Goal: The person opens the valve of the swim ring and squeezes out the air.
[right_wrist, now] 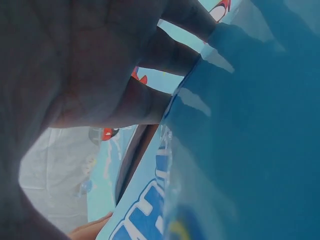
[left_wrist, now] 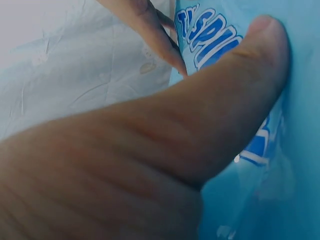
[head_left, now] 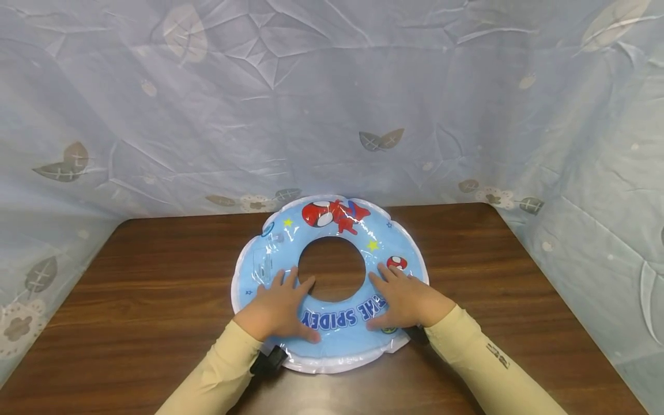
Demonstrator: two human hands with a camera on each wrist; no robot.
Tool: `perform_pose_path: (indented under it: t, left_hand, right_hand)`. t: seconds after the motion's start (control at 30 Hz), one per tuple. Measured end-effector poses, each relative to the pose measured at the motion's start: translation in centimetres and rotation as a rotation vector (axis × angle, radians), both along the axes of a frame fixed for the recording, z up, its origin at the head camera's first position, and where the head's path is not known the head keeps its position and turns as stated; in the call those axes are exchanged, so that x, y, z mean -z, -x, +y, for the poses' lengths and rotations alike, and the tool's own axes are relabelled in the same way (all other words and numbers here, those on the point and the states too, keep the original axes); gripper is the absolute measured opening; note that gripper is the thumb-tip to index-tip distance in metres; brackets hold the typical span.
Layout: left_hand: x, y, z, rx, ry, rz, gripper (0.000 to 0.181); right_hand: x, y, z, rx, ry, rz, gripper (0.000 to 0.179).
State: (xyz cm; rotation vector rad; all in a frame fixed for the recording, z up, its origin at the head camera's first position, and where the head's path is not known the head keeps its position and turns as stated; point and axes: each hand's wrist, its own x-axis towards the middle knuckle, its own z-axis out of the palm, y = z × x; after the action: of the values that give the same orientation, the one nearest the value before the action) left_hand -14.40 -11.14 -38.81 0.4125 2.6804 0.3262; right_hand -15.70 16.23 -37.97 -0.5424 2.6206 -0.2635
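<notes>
A light blue inflatable swim ring (head_left: 337, 340) lies on the wooden table, with a red cartoon figure at its far side and the words "THE SPIDEY" on the near side. My left hand (head_left: 280, 308) rests on its near left part, fingers spread. On the near right part lies my right hand (head_left: 407, 297), its fingers also spread and touching the surface. In the left wrist view the left thumb (left_wrist: 255, 55) presses on the blue plastic (left_wrist: 300, 150). The right wrist view shows the fingers (right_wrist: 172, 55) extended onto the ring.
The dark brown table (head_left: 166, 276) has a hanging grey-blue curtain (head_left: 311, 115) with leaf prints behind it and at both sides. A black strap (head_left: 268, 361) sits at the left wrist. Pale yellow sleeves (head_left: 218, 369) cover both forearms.
</notes>
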Motion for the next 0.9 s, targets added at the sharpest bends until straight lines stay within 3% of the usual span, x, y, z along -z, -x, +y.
perform_pose_path:
  t: [0.37, 0.67, 0.9]
  left_hand:
    - [0.1, 1.3, -1.6, 0.040, 0.009, 0.046, 0.119]
    - [-0.8, 1.5, -2.7, -0.065, 0.057, 0.083, 0.134]
    - [-1.3, 1.7, -3.3, -0.115, 0.072, 0.109, 0.121]
  right_hand:
    - [-0.2, -0.1, 0.1, 0.004, 0.019, 0.004, 0.097]
    - [-0.7, -0.2, -0.3, -0.040, 0.018, 0.016, 0.090]
    - [-0.7, -0.3, -0.5, -0.071, 0.025, 0.031, 0.084]
